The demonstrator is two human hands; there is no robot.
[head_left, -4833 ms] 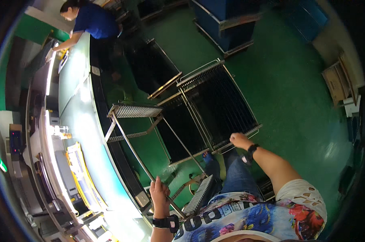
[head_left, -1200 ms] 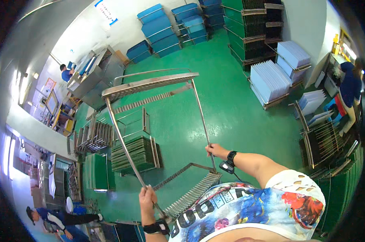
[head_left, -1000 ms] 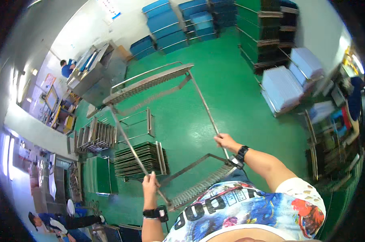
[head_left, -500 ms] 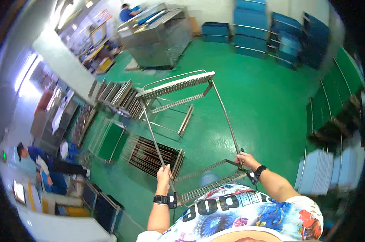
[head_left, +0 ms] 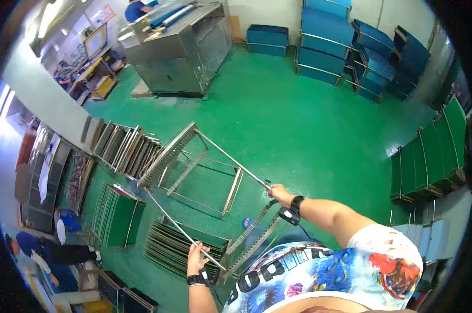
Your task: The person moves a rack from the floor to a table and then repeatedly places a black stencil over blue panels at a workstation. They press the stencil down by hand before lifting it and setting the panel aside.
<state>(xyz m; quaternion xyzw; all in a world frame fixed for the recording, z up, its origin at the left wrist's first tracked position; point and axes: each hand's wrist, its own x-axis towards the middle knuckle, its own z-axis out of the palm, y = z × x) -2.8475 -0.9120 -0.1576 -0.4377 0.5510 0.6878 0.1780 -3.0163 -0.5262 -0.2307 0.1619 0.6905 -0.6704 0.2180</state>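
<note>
A metal slotted rack (head_left: 169, 155) is held in front of me, tilted, with rows of teeth along both ends and bare rods joining them. My left hand (head_left: 197, 256) is closed around the rod on its near left side. On the opposite rod, close to the near end, my right hand (head_left: 281, 194) is wrapped. Its far end points up and to the left, over or in front of another metal frame (head_left: 232, 192); I cannot tell whether they touch. Just left of my left hand, a rack of dark-edged panels (head_left: 168, 245) stands on the floor.
Green panels (head_left: 116, 219) and a row of stacked racks (head_left: 124, 146) stand at the left. A steel machine (head_left: 168, 62) is at the back, with blue bins (head_left: 324, 41) beyond. More green panels (head_left: 431, 151) line the right. One person (head_left: 48, 248) is at far left, another behind the machine.
The rack has swung left, its far end now pointing up-left and nearer the row of racks. My view has shifted, and both hands have kept their hold.
</note>
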